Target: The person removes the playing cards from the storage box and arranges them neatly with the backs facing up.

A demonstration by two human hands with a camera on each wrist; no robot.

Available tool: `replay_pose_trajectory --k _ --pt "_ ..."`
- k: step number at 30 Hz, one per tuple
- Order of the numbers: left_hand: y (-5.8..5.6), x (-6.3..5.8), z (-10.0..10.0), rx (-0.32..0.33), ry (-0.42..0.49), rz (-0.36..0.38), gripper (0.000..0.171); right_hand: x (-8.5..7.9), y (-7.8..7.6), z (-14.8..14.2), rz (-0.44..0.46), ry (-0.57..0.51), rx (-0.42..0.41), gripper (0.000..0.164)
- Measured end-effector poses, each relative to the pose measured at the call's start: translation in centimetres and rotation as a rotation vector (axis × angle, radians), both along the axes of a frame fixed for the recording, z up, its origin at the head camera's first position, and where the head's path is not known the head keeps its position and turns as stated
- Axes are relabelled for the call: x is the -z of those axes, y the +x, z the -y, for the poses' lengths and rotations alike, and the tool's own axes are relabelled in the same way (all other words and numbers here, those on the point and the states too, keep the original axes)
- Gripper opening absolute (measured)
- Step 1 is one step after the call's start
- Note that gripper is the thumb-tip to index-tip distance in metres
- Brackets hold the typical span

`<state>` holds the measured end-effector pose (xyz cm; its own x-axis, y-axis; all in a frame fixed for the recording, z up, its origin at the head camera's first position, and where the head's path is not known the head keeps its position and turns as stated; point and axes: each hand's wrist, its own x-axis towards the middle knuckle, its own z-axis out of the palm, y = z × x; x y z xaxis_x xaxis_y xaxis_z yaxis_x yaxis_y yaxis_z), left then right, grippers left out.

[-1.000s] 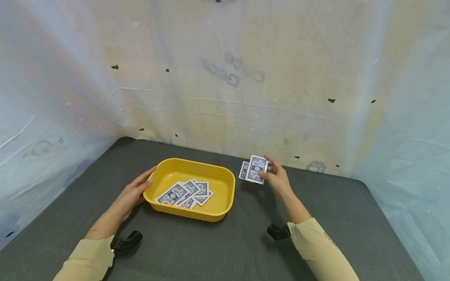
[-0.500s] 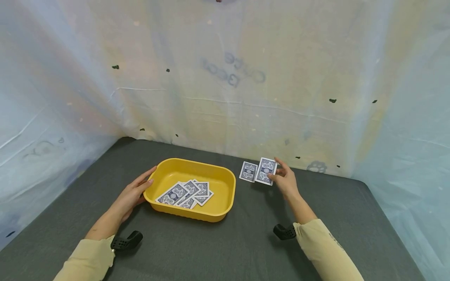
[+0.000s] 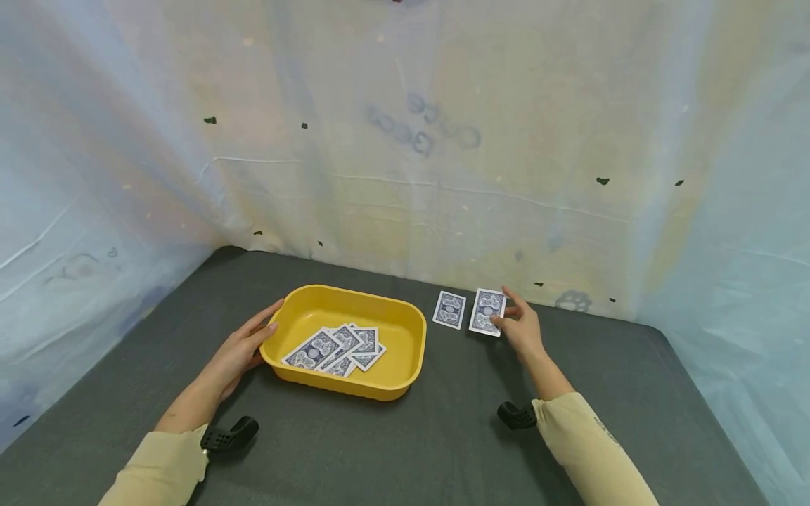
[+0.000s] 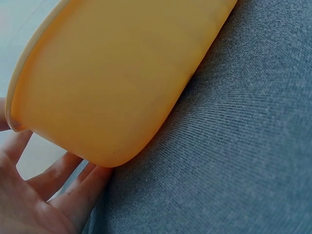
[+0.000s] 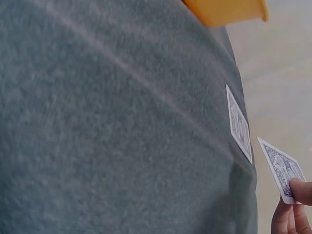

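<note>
A yellow tray (image 3: 405, 379) stands on the dark table with several blue-backed playing cards (image 3: 314, 348) lying face down in it. At its left end my left hand (image 3: 237, 355) holds it, thumb over the rim and the other fingers against the outer wall. In the left wrist view those fingers (image 4: 80, 192) reach the tray's lower corner (image 4: 112, 146). My right hand (image 3: 520, 329) pinches a playing card (image 3: 487, 311) along its right side, back up, raised above the table. Just left of that, another playing card (image 3: 449, 310) lies face down on the table.
The dark cloth-covered table (image 3: 354, 450) has a pale plastic sheet (image 3: 405, 211) hanging along its back and sides. Black wrist mounts (image 3: 229, 434) sit at both cuffs. The tray's wall (image 5: 229, 12) shows at the top of the right wrist view.
My right hand has moved right with the pinched card, which no longer overlaps the card on the table. The left hand and tray stay in place.
</note>
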<state>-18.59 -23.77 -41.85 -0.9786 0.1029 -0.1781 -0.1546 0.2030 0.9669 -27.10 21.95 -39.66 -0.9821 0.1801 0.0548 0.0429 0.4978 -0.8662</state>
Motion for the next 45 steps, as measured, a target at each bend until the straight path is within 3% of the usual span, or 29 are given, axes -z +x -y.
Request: replay_pose_trajectory --k 19,29,45 --pt "0.0 0.2 -0.1 0.004 0.015 0.012 0.061 1.9 -1.2 -1.1 0.052 0.069 0.110 0.062" --pt "0.1 0.1 -0.2 0.008 0.021 -0.006 0.059 2.5 -1.3 -1.1 0.056 0.248 0.083 0.053" --pt "0.1 0.0 -0.1 -0.004 0.005 0.020 0.059 1.7 -1.6 0.0 0.016 0.503 0.057 0.043"
